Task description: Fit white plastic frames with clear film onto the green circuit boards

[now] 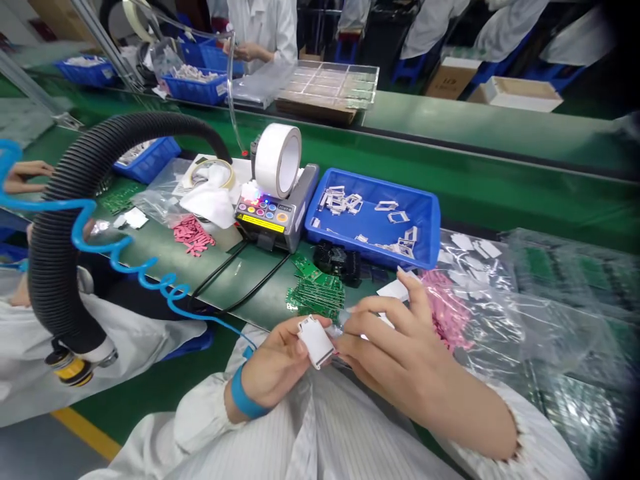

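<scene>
My left hand [275, 363], with a blue wrist strap [245, 393], grips a small white rectangular part [316, 341] between thumb and fingers. The part has a small slot near its top and a dark line along its lower edge. My right hand [400, 353] meets the part's right edge with thumb and forefinger pinched, a speck of pink showing there; what they hold is too small to tell. Its other fingers are raised. Just beyond lie stacked green circuit boards [320, 297] and white flat pieces [395, 288].
A tape dispenser [273, 223] carries a white tape roll [280, 160]. A blue bin [373, 257] holds white frames. Pink strips [193, 235] lie left, a pink pile [445, 310] and plastic bags [500, 327] right. A black hose [55, 233] and blue coiled tube [125, 257] cross the left.
</scene>
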A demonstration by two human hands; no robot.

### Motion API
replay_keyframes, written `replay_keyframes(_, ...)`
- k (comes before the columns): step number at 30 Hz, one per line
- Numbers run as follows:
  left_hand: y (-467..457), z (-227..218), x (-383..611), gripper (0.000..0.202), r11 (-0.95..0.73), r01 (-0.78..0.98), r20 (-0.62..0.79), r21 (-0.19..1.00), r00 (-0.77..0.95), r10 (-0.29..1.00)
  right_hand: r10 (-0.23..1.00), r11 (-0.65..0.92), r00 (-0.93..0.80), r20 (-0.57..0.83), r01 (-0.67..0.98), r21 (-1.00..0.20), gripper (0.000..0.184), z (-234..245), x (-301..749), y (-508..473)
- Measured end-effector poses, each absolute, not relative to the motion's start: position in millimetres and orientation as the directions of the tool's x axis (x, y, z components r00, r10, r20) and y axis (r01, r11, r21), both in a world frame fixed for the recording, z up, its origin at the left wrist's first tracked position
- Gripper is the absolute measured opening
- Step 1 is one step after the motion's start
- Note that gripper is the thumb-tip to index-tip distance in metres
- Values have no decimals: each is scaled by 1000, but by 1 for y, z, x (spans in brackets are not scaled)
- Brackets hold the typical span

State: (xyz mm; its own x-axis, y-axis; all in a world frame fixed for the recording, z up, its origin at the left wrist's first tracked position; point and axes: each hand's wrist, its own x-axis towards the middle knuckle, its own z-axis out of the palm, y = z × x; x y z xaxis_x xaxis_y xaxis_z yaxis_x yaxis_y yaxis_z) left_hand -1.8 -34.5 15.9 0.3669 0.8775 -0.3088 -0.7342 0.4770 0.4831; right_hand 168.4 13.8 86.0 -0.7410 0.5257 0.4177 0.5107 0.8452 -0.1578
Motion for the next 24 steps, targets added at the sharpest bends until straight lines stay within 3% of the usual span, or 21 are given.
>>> replay_keyframes(4, -35, 13, -6, 40, 476, -714, -336, 514, 343, 877, 484, 873, -806, 342, 470, -128, 24, 85, 164, 17)
replay_keyframes(9, -34, 9, -8, 37, 513, -689, -356, 512, 373, 857, 448, 890, -839, 310, 384, -246, 30, 83, 152, 19)
replay_keyframes(16, -30, 8, -15, 42, 428, -826, -387, 367, 283, 877, 599, 800, -593, 538, 405, -444, 14, 55, 148, 15)
replay_keyframes(20, -30, 6, -14, 43, 384, -832, -341, 400, 254, 905, 694, 720, -478, 539, 494, -488, 27, 46, 140, 12)
replay_keyframes(24, -31, 8, -15, 44, 375, -775, -370, 510, 196, 908, 729, 683, -426, 537, 514, -520, 15, 46, 130, 13)
